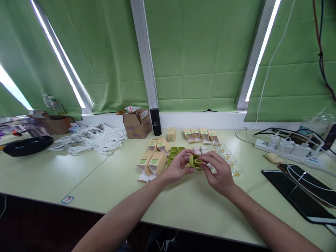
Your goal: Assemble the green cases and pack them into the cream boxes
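- In hand: one green cup [191, 161], held up just above the tabletop [105, 185] in front of the person, its mouth tilted toward the right.
- The left hand [180, 168] has its fingers closed around the cup's side, thumb toward the near edge; the right hand [219, 172] has its fingers pinched narrow on a pale green piece [198, 161] at the cup's mouth (whether it is a loose part or belongs to the cup, I cannot tell).
- This one cup, I judge, is midway through being handled; nothing shows whether the pale piece is fully seated.
- Left waiting, by the look of it: more green cups [173, 149] stand in a cluster just beyond the left hand, partly hidden by it.
- Beyond the right hand sit white pieces [203, 148], and to their right clear containers [237, 168] with yellow spots inside; these seem to be kept in separate groups.
- Small tan boxes [157, 161] to the left of the cups, and another row of tan boxes [204, 134] at the back, show flaps folded out, so closing them appears not yet done.
- One lone tan box [172, 134] stands upright behind the cups and looks closed, perhaps the only one in that state.
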Available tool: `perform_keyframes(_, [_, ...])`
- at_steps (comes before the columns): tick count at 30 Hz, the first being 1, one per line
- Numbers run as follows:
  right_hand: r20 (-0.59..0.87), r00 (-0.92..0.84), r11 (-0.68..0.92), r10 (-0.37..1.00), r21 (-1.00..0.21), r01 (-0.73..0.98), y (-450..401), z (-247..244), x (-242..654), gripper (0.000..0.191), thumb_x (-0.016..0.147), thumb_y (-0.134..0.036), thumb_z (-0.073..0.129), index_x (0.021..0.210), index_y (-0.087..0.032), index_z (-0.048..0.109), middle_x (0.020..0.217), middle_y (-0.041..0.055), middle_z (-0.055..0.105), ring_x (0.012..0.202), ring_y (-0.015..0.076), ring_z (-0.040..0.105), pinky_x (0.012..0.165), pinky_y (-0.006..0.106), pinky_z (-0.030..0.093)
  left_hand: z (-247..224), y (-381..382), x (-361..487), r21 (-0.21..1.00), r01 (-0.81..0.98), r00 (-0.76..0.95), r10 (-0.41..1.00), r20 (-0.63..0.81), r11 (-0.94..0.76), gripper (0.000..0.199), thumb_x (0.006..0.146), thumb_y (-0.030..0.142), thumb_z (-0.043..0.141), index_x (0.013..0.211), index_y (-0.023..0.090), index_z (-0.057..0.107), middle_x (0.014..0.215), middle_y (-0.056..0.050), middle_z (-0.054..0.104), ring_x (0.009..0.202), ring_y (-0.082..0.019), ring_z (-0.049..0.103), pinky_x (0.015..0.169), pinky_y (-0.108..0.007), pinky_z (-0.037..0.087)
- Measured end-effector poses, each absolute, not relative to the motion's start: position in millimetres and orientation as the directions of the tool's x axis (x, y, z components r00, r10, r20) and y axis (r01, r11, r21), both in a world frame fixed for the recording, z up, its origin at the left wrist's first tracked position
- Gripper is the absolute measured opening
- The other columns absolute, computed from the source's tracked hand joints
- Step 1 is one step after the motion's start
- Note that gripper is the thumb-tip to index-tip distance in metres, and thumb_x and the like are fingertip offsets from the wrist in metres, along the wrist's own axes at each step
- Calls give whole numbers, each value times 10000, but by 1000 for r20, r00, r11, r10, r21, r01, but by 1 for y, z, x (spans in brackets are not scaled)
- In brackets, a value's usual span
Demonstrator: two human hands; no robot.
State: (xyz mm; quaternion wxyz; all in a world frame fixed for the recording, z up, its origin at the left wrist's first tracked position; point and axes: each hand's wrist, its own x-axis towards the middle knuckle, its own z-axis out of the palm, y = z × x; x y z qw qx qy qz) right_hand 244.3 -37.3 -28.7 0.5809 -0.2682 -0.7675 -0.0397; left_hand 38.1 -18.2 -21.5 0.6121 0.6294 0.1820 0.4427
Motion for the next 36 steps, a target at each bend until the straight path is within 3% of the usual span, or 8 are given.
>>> perform_keyframes(6, [915,-261,807,307,-104,581,-35,-29,245,144,962,-109,628,1045,-211,686,768,28,644,720,199,572,679,361,417,-24,-17,39,931,-285,554,753,355,-229,566,801,329,918,1242,207,586,1137,-104,707,1066,-225,678,980,-367,482])
perform_keyframes(11, [909,-304,798,285,-50,600,-36,-27,244,161,954,-81,599,1027,-208,666,742,20,657,715,199,583,736,377,390,-25,-17,40,926,-280,560,741,371,-252,544,818,286,902,1251,209,581,1138,-110,716,1089,-220,685,985,-359,491])
perform_keyframes(26, [917,-296,820,267,-54,570,-34,-29,242,171,950,-54,594,959,-220,633,708,-7,638,672,173,513,742,359,373,-24,-19,41,931,-244,557,747,363,-271,534,798,282,919,1217,194,600,1061,-94,736,1061,-217,700,980,-362,502])
perform_keyframes(36, [922,-299,841,247,-51,539,-28,-34,246,174,940,-73,591,928,-233,658,664,-18,582,653,173,493,730,356,382,-26,-17,41,931,-188,531,764,365,-314,539,778,285,930,1212,188,625,1123,-122,749,1076,-237,704,969,-374,513])
